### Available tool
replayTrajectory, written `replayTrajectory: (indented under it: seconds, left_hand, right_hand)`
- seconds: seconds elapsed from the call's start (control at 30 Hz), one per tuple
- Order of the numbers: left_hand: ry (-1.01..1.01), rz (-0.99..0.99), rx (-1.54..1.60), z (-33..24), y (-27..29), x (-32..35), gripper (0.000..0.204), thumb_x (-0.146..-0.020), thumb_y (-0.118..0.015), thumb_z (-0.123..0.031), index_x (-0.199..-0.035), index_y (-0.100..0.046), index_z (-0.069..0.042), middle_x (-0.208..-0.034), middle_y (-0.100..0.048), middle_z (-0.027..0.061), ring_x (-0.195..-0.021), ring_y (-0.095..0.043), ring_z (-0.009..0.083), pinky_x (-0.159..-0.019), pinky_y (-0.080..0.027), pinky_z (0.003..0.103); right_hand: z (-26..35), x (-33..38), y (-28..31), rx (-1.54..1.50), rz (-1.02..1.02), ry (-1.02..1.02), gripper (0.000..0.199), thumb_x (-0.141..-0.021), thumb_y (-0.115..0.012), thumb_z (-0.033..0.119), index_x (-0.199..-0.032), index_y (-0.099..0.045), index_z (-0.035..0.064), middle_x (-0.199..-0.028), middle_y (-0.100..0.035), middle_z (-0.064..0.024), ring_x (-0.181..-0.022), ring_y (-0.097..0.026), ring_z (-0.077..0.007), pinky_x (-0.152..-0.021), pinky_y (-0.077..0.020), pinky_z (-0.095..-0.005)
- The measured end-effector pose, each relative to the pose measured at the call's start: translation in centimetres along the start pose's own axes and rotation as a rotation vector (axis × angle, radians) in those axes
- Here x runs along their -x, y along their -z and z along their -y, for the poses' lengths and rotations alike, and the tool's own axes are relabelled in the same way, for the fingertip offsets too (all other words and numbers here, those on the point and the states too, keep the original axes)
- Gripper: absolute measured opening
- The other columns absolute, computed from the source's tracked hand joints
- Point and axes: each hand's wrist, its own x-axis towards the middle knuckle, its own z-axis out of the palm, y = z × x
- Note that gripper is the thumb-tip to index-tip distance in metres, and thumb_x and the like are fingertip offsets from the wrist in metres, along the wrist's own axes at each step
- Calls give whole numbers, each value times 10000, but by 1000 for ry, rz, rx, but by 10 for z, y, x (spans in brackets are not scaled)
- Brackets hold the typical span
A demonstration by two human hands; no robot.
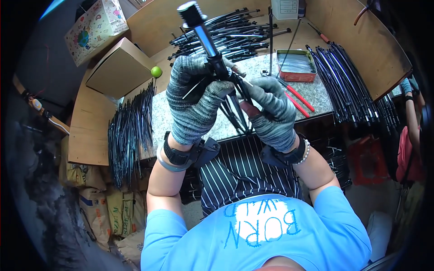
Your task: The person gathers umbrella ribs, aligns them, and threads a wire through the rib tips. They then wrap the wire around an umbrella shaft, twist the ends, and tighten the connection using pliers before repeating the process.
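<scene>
Held up in front of me is what looks like an umbrella frame, with a shiny metal shaft, a black threaded end with a pale tip, and dark ribs hanging down. My left hand, in a grey striped knit glove with bare fingertips, is closed around the black collar where the ribs meet. My right hand, gloved alike, pinches the ribs just beside it. A short thin pale wire sticks out by my left palm, and another pale piece shows near my right fingers. How they are fixed is hidden.
Bundles of dark ribs lie left, at the back and right. Red-handled pliers rest beside a red tin of thin wires. A cardboard box and green ball stand left. Another person's arm shows far right.
</scene>
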Motion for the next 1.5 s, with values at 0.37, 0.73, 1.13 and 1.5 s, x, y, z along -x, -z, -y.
replayTrajectory:
  seconds: [0.37,0.73,1.13,1.5]
  left_hand:
    - [-82,-46,13,7,-3,5,256,-780,-613,-24,-987,-463,-46,-954,-593,138,-918,-600,247,-775,-519,356]
    - [-180,-164,-370,19,-5,-1,358,-683,-729,-67,-978,-530,-29,-895,-606,74,-798,-616,143,-689,-524,240]
    - [-197,-148,-419,8,-28,0,423,-703,-714,-69,-1056,-490,-5,-1057,-551,137,-942,-571,164,-753,-511,264]
    - [-196,-140,-254,-8,13,0,782,-675,-734,-135,-1310,-279,-110,-1112,-514,111,-981,-550,206,-830,-491,329]
  right_hand:
    - [0,-2,-3,298,5,205,383,-708,-623,-72,-1073,-587,40,-1026,-566,-102,-933,-563,-219,-787,-469,-288]
    - [-18,1,-9,255,-14,155,481,-768,-586,-25,-1223,-451,52,-1100,-542,-131,-970,-564,-227,-802,-473,-307]
    - [2,3,-17,91,-66,1,461,-797,-537,-39,-1233,-432,66,-1182,-498,-150,-1095,-503,-229,-880,-447,-314]
    - [-25,-9,10,-502,207,-477,394,-809,-600,149,-1174,-490,52,-988,-614,-113,-932,-591,-169,-801,-492,-329]
